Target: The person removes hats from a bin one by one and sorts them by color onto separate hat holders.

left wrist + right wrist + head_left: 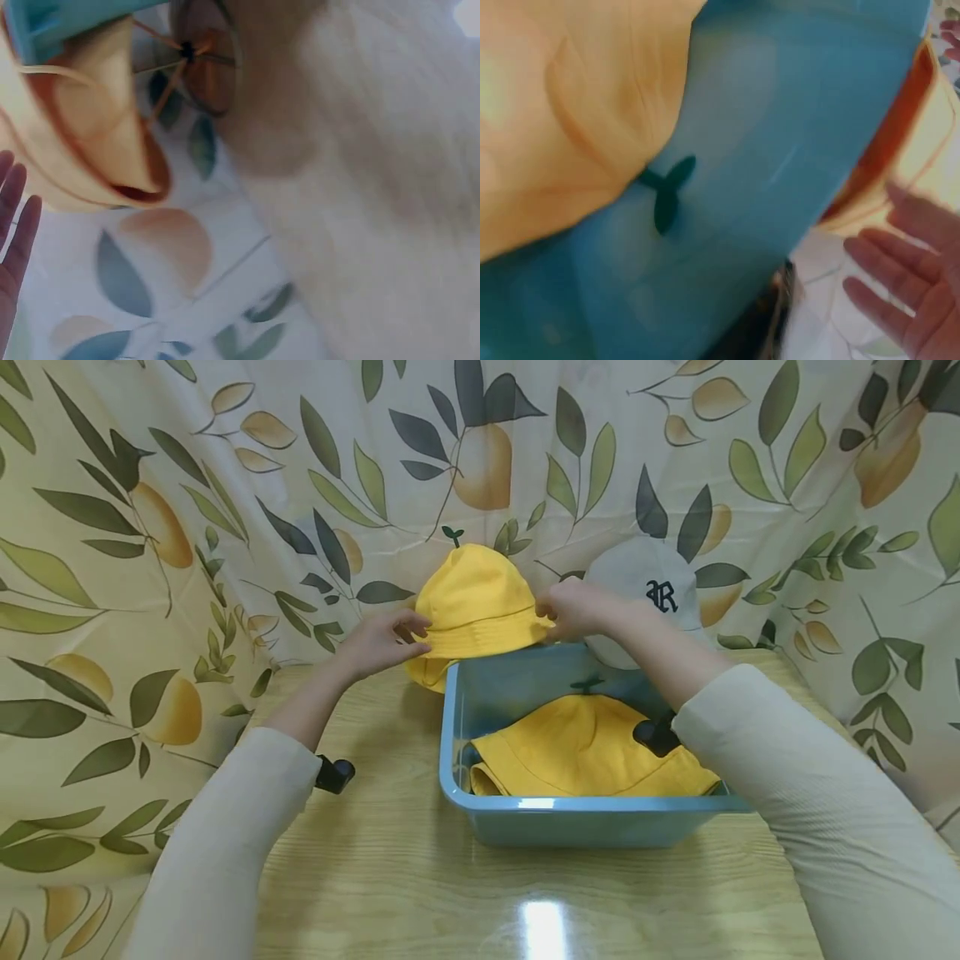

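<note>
A yellow bucket hat [476,597] with a green sprout on top sits upright behind the blue tub [450,727]. My left hand [384,642] is at the left side of its brim; in the left wrist view, its fingers [22,232] are extended beside the yellow cloth. At the right side of the brim is my right hand [573,607]. The right wrist view shows that hand's fingers [889,262] spread, with one fingertip right at the brim. Another yellow hat [588,747], also with a green sprout, lies flattened inside the tub.
A pale cap [626,572] with a black letter stands behind the tub, partly hidden by my right forearm. A round wire frame [210,60] shows behind the hat. The wood-grain table [360,860] meets a leaf-print curtain [300,527] at the back and sides.
</note>
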A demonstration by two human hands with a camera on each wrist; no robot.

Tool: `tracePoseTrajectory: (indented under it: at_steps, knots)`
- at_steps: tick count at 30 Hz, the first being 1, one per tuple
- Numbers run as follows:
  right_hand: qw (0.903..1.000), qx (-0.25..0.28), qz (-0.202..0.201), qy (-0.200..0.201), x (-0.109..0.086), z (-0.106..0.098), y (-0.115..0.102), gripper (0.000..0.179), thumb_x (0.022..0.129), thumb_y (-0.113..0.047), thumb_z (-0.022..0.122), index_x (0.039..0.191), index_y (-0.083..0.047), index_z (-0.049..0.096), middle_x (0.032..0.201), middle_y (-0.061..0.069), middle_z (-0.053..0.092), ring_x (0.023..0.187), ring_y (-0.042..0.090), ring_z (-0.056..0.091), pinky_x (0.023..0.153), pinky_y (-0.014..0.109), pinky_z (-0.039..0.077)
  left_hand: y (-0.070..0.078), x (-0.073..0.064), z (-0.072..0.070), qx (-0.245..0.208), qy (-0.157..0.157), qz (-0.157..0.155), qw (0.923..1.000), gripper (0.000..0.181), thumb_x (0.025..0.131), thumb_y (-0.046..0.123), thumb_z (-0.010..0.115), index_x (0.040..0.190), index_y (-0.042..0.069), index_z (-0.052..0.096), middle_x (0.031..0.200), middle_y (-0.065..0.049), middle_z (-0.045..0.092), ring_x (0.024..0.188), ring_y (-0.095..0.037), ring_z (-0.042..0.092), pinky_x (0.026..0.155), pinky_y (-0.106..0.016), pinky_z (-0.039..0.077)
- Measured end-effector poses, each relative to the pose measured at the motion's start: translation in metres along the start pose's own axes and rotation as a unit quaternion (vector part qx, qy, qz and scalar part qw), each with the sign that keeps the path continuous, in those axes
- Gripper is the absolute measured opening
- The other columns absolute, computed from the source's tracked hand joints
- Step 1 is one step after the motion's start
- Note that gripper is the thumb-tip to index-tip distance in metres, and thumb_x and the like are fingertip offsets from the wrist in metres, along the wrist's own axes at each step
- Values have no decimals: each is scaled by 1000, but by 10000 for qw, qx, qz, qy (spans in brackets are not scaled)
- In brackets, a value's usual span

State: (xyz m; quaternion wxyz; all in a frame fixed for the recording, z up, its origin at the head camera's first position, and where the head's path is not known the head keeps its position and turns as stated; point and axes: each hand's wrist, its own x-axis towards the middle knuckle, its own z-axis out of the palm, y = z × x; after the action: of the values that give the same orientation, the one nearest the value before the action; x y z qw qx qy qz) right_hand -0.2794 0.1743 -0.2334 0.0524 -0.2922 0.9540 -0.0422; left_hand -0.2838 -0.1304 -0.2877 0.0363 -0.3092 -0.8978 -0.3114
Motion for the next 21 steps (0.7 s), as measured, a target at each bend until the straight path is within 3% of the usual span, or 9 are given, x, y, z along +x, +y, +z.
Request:
tracePoseTrajectory:
  at_steps: [6, 13, 16, 21]
  knots:
    - [9989, 124, -450, -83, -15, -16, -6, 39, 82, -23, 74, 106, 6, 63, 98, 19, 66, 87, 29, 63, 81, 45, 51, 32, 11, -20, 314, -582, 186, 9976, 45, 84, 24, 71, 122, 3, 59, 108, -13, 65, 94, -26, 65, 81, -38, 53]
    - [9984, 150, -524, -138, -42, -23, -15, 40, 83, -28, 73, 109, 1, 61, 108, 17, 66, 90, 27, 66, 79, 43, 53, 63, 31, -42, 319, -719, 509, 9956, 45, 83, 23, 72, 122, 3, 60, 109, -12, 64, 94, -23, 64, 83, -35, 52]
    - [9975, 166, -680, 124, -55, -25, -19, 38, 83, -29, 73, 108, -2, 63, 105, 13, 67, 92, 27, 66, 81, 44, 53, 72, 39, -45, 386, -809, 662, 9938, 45, 84, 25, 72, 123, 5, 60, 109, -10, 64, 94, -21, 65, 85, -34, 51]
    - [9977, 115, -567, 340, -77, -29, -23, 50, 83, -37, 72, 118, -4, 61, 112, 12, 66, 101, 29, 64, 86, 47, 50, 84, 48, -41, 472, -944, 700, 9919, 46, 83, 30, 72, 123, 10, 62, 110, -6, 65, 95, -17, 64, 83, -32, 51]
